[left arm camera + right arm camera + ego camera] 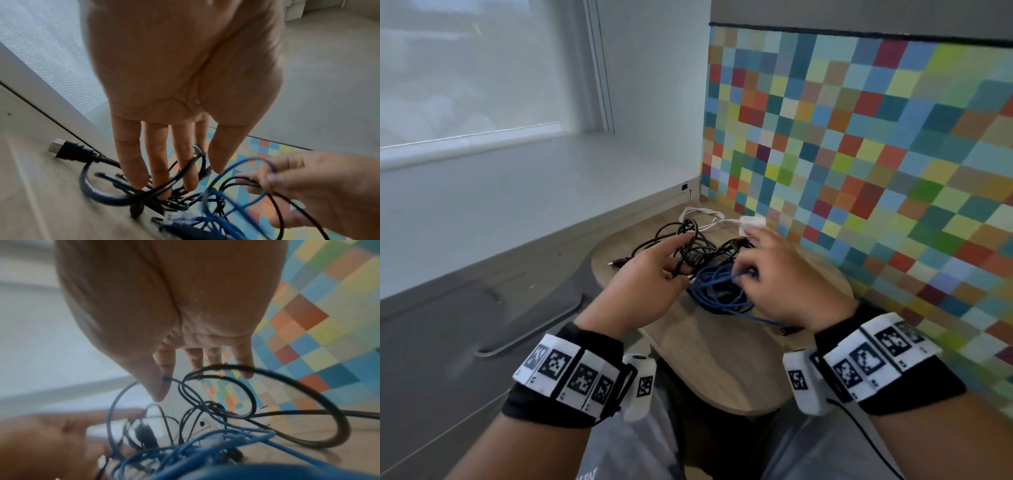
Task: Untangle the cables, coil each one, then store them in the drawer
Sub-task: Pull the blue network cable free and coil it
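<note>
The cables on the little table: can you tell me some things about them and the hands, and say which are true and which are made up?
1. The blue cable is mixed up in one pile with black cables. True.
2. The right hand pinches a strand of the blue cable. True.
3. The left hand makes a tight fist. False: its fingers are stretched out straight and reach into the black cables.
4. All the cables are neatly coiled. False: they lie tangled on the wooden table.
5. A white cable lies at the far side of the pile. True.
</note>
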Demonstrator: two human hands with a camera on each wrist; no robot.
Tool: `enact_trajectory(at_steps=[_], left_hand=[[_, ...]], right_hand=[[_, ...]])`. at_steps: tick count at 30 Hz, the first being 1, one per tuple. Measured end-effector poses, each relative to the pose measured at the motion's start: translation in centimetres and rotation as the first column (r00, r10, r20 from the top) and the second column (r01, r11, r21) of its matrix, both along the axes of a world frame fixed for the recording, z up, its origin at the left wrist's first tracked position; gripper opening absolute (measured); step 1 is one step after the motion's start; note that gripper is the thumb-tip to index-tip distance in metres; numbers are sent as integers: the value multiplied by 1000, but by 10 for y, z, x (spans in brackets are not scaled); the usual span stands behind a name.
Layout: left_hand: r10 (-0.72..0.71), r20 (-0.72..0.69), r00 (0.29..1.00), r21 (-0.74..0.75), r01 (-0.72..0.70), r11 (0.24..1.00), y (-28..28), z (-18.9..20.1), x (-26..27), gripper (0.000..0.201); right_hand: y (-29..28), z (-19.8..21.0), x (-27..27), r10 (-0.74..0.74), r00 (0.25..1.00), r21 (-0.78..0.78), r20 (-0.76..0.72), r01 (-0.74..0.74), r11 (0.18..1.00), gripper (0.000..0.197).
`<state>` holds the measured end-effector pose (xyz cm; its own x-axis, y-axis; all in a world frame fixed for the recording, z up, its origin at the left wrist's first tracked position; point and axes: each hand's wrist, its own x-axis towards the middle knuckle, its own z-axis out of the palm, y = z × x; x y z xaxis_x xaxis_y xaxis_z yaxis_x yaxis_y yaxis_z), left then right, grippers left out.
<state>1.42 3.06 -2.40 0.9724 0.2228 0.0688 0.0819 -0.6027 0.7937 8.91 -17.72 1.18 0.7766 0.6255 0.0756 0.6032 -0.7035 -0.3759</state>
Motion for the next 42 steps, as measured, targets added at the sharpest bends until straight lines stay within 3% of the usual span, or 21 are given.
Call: enact_trajectory(at_steps=[2,4,8,12,14,20,22,25,27,29,32,35,38,42], left_hand=[[-33,-28,999,-26,32,999,1,1,-3,72],[-30,-42,999,30,32,999,-1,6,-8,75],[-115,83,990,178,99,979,-15,25,-21,85],[-332,97,938,163,314,935,-38,33,-34,95],[-358,115,927,153,340,928,-47,29,-38,93],[-80,374,924,-73,116,991,-52,19,-44,11],[-74,381,922,-125,131,983,-54,19,-48,19],[-211,252,944,-46,230,972,-62,17,-54,59],[-261,217,941,-8,269,963,-69,11,-53,59],[-251,225,941,-45,267,963,-76,9,-51,36],[-222,258,940,-86,251,964,-78,19,-50,13],[-129,342,931,-137,186,973,-67,34,-50,11],[-71,373,925,-16,83,996,-53,48,-46,6],[-38,376,926,42,24,999,-48,57,-41,4]], right_hand=[[-6,15,4,-50,994,242,-95,71,968,18],[-12,28,6,-79,977,467,-196,164,869,17],[-18,55,-3,-22,940,705,-340,270,656,25],[-18,63,-23,80,908,755,-412,291,587,23],[-20,61,-31,118,897,782,-426,300,546,23],[-32,44,-59,332,767,835,-549,491,248,28],[-34,33,-69,403,695,794,-596,585,166,26],[-36,21,-82,492,602,705,-629,708,36,23],[-37,19,-88,555,553,646,-621,762,-36,23],[-39,19,-89,587,538,635,-605,771,-51,24],[-47,18,-81,540,581,698,-609,715,17,28],[-63,15,-70,440,674,770,-593,636,62,34],[-78,18,-64,367,723,794,-586,602,82,47],[-77,15,-69,301,800,855,-519,487,179,38]])
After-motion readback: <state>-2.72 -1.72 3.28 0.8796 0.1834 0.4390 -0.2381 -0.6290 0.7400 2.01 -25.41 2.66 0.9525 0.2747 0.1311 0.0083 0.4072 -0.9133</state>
